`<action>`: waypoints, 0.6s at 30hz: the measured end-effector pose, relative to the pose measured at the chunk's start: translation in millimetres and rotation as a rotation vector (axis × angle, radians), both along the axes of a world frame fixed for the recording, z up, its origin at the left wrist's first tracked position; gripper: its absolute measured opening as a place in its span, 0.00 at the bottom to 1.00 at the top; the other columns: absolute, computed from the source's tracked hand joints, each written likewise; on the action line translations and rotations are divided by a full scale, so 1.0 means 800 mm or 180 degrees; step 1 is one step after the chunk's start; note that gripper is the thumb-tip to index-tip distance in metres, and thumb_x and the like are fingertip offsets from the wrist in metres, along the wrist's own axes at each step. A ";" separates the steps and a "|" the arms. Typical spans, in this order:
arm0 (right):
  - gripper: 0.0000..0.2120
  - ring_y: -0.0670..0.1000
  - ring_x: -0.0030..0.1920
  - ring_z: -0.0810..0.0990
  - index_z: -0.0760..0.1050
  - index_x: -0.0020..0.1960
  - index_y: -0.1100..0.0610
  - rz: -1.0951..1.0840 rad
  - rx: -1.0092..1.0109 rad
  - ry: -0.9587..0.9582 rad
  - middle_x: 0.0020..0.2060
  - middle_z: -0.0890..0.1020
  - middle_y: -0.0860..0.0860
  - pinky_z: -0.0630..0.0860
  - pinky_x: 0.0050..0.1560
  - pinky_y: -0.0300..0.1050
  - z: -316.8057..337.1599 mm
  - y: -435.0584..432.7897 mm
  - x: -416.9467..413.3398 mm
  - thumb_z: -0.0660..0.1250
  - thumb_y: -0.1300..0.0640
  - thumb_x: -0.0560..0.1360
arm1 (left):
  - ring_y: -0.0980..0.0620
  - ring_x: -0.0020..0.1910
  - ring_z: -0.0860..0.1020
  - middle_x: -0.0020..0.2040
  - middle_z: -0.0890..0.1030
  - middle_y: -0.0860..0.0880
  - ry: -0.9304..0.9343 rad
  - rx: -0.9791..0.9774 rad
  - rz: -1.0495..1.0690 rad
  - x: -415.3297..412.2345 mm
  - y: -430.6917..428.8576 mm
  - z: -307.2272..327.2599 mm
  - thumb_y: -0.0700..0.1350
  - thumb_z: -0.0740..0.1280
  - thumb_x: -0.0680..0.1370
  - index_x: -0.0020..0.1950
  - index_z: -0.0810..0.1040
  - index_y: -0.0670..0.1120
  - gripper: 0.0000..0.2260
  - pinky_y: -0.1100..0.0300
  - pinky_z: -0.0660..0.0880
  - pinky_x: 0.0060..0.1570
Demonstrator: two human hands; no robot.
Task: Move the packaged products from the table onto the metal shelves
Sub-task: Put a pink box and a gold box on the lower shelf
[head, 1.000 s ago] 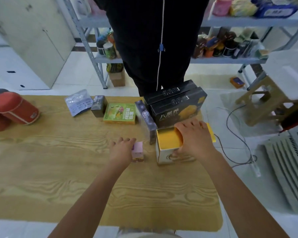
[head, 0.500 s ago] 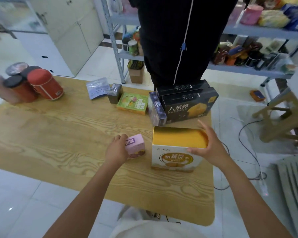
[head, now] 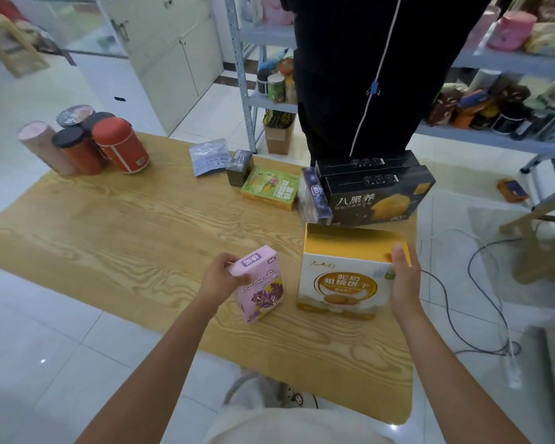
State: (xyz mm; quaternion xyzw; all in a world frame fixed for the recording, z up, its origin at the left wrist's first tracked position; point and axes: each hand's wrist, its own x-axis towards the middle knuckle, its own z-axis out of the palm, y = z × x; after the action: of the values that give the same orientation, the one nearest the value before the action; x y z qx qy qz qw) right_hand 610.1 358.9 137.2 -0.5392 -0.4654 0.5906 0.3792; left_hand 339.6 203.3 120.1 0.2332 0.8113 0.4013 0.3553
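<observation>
The left hand grips the upper left edge of a tilted pink box over the near part of the table. Just beside it, the right hand clasps the right side of a yellow box, thumb on its top edge. Beyond them stand black boxes, a green box and red canisters. Farthest are the metal shelves.

Person blocks shelves, black boxes ahead

One wide head-worn view, looking forward and steeply down over the worktop from its near edge, close in. The metal shelves sit across the top, beyond the far edge
</observation>
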 end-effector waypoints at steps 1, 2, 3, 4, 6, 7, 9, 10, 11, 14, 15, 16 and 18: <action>0.34 0.48 0.52 0.75 0.68 0.59 0.52 -0.0083 0.0091 -0.0018 0.54 0.73 0.52 0.73 0.45 0.39 0.002 0.001 -0.006 0.62 0.31 0.63 | 0.54 0.39 0.74 0.44 0.76 0.50 -0.0046 0.0054 0.0054 -0.001 -0.003 0.002 0.37 0.77 0.69 0.53 0.75 0.44 0.17 0.64 0.70 0.37; 0.29 0.45 0.49 0.75 0.69 0.56 0.53 -0.0136 0.0221 -0.0058 0.51 0.74 0.51 0.73 0.44 0.36 0.005 0.001 -0.013 0.61 0.33 0.66 | 0.55 0.39 0.74 0.44 0.76 0.50 -0.0044 0.0125 0.0088 -0.002 -0.006 0.004 0.39 0.76 0.70 0.53 0.75 0.44 0.16 0.64 0.70 0.37; 0.24 0.41 0.45 0.75 0.70 0.54 0.54 -0.0185 0.0375 -0.0105 0.46 0.75 0.49 0.72 0.41 0.32 0.008 0.002 -0.021 0.60 0.36 0.70 | 0.55 0.39 0.74 0.45 0.77 0.50 -0.0009 0.0199 0.0125 -0.004 -0.009 0.007 0.41 0.76 0.71 0.54 0.75 0.43 0.15 0.64 0.71 0.38; 0.18 0.37 0.40 0.74 0.71 0.52 0.56 -0.0280 0.0466 -0.0135 0.42 0.74 0.47 0.71 0.38 0.28 0.011 0.003 -0.031 0.60 0.40 0.75 | 0.55 0.39 0.74 0.44 0.77 0.49 0.0029 0.0278 0.0163 -0.006 -0.012 0.010 0.42 0.75 0.71 0.54 0.76 0.43 0.14 0.63 0.71 0.38; 0.12 0.35 0.35 0.74 0.72 0.51 0.57 -0.0429 0.0452 -0.0224 0.39 0.75 0.44 0.69 0.31 0.25 0.015 0.004 -0.049 0.59 0.48 0.80 | 0.54 0.38 0.74 0.44 0.77 0.49 0.0036 0.0428 0.0251 -0.011 -0.019 0.015 0.44 0.74 0.73 0.54 0.77 0.43 0.12 0.64 0.71 0.36; 0.12 0.37 0.34 0.75 0.73 0.50 0.57 -0.0433 0.0429 -0.0266 0.38 0.76 0.45 0.71 0.31 0.27 0.017 0.003 -0.059 0.59 0.48 0.80 | 0.54 0.38 0.74 0.43 0.78 0.49 -0.0003 0.0482 0.0303 -0.015 -0.024 0.016 0.45 0.73 0.73 0.53 0.78 0.43 0.12 0.64 0.71 0.36; 0.14 0.43 0.35 0.76 0.74 0.45 0.55 -0.0336 0.0425 -0.0334 0.36 0.77 0.47 0.73 0.35 0.36 0.020 -0.001 -0.082 0.60 0.46 0.79 | 0.53 0.39 0.75 0.43 0.78 0.49 -0.0098 0.0569 0.0421 -0.023 -0.036 0.018 0.46 0.73 0.74 0.53 0.78 0.44 0.11 0.64 0.72 0.35; 0.14 0.44 0.36 0.75 0.75 0.43 0.55 -0.0249 0.0463 -0.0426 0.35 0.76 0.47 0.72 0.36 0.40 0.020 -0.003 -0.095 0.61 0.45 0.78 | 0.53 0.39 0.76 0.43 0.78 0.49 -0.0147 0.0611 0.0500 -0.027 -0.043 0.020 0.46 0.72 0.74 0.53 0.77 0.45 0.10 0.64 0.72 0.35; 0.15 0.44 0.35 0.73 0.74 0.42 0.56 -0.0143 0.0518 -0.0539 0.34 0.75 0.47 0.70 0.36 0.40 0.022 -0.006 -0.108 0.61 0.45 0.78 | 0.53 0.39 0.76 0.43 0.78 0.49 -0.0206 0.0654 0.0609 -0.032 -0.051 0.021 0.46 0.73 0.74 0.53 0.76 0.44 0.11 0.64 0.73 0.35; 0.18 0.45 0.31 0.68 0.72 0.41 0.59 0.0267 0.0727 -0.0800 0.31 0.71 0.48 0.64 0.31 0.39 0.035 -0.021 -0.151 0.60 0.45 0.79 | 0.52 0.41 0.77 0.46 0.78 0.47 -0.0385 0.0747 0.1057 -0.054 -0.081 0.021 0.45 0.74 0.72 0.55 0.74 0.42 0.16 0.60 0.74 0.38; 0.19 0.46 0.32 0.68 0.72 0.40 0.58 0.0403 0.0769 -0.0865 0.31 0.71 0.49 0.63 0.31 0.41 0.039 -0.027 -0.168 0.60 0.44 0.79 | 0.51 0.42 0.78 0.47 0.78 0.46 -0.0409 0.0778 0.1184 -0.061 -0.093 0.023 0.45 0.75 0.72 0.55 0.74 0.41 0.17 0.59 0.75 0.38; 0.19 0.47 0.32 0.68 0.72 0.39 0.58 0.0527 0.0790 -0.0900 0.32 0.71 0.49 0.63 0.32 0.42 0.043 -0.034 -0.185 0.60 0.43 0.79 | 0.50 0.42 0.78 0.48 0.79 0.44 -0.0430 0.0813 0.1306 -0.071 -0.107 0.025 0.46 0.76 0.71 0.55 0.74 0.40 0.18 0.57 0.76 0.39; 0.20 0.48 0.32 0.68 0.70 0.34 0.55 0.0735 0.0852 -0.0859 0.30 0.69 0.48 0.61 0.33 0.45 0.050 -0.051 -0.224 0.60 0.43 0.78 | 0.48 0.44 0.79 0.49 0.80 0.43 -0.0489 0.0893 0.1545 -0.092 -0.138 0.030 0.47 0.76 0.71 0.54 0.74 0.41 0.19 0.51 0.78 0.45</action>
State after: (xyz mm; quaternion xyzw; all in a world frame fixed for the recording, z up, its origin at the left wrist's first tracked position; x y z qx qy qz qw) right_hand 431.3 318.3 177.3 -0.5014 -0.6448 0.4856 0.3116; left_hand 265.8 92.6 144.2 0.0480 0.7507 0.5994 0.2737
